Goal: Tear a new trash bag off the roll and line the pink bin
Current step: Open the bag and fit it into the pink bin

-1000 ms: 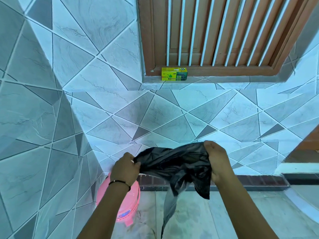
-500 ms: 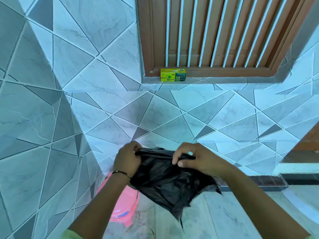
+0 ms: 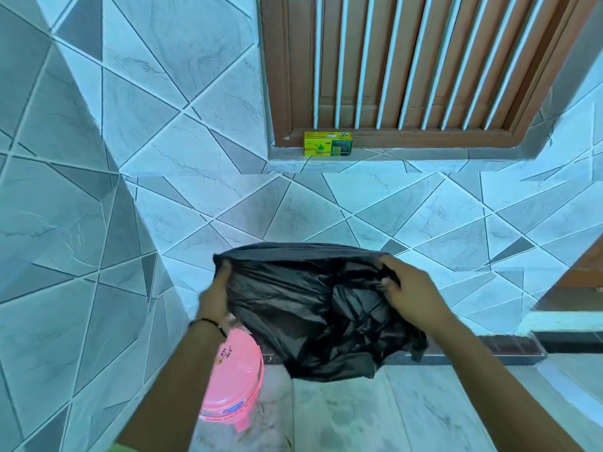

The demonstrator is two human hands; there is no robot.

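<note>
From my remote seat the biggest thing I see is the tiled wall (image 3: 202,203), grey and white triangles meeting in a corner, and I will place everything against the pink bin (image 3: 233,383) that stands on the pale floor (image 3: 408,415) at the foot of that corner. High above the bin and off to its right sits a brown wooden window (image 3: 421,63) with white upright bars. Just above the bin and spreading to its right hangs the black trash bag (image 3: 313,308), held up in the air with its mouth pulled wide; its crumpled body sags down toward the floor beside the bin, and I cannot tell whether it touches the bin's rim. My left hand (image 3: 217,293) is directly over the bin, its fingers curled around the bag's left edge, a thin dark band on the wrist. My right hand (image 3: 412,295) is well to the right of the bin, fingers pinched on the bag's right edge. So the hands are apart, each clamped on one side of the bag's opening. The bin itself shows no liner that I can see, though my left forearm covers part of it. Smallest of all, a yellow and green box (image 3: 328,143) rests on the window ledge, far above the bin.
</note>
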